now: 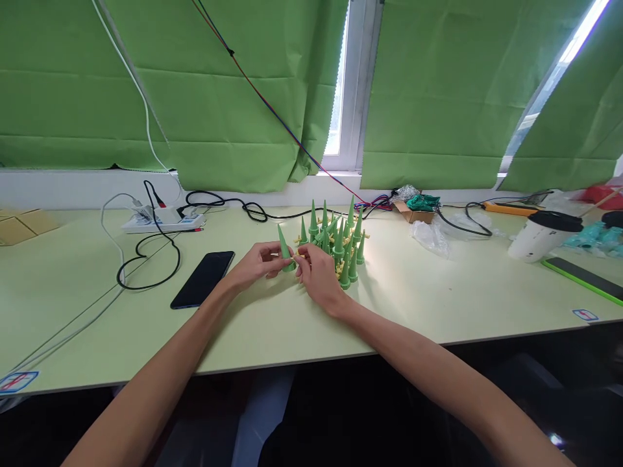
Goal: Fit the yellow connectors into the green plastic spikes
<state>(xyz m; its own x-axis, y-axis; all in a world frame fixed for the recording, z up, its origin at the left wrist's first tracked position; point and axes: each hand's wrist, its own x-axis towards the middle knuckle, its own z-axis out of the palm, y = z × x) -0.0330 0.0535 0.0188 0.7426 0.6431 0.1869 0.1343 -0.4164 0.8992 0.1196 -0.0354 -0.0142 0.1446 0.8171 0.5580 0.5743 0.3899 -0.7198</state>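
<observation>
My left hand (265, 263) is closed round a green pointed cone (283, 243), which stands nearly upright between thumb and fingers. Close against it, the fingertips of my right hand (316, 272) pinch a small yellow piece (298, 255) at the cone's side, near its base. Most of that piece is hidden by my fingers. Just behind and to the right of my right hand stands a cluster of similar green cones (339, 243), several of them with small yellow pieces sticking out of their sides.
A black phone (203, 279) lies left of my hands on the pale table (413, 311). Farther left are a white power strip (160, 220) and loose cables. At right are a small cardboard box (413, 213), clear plastic bags (432, 239) and a black-lidded cup (545, 235).
</observation>
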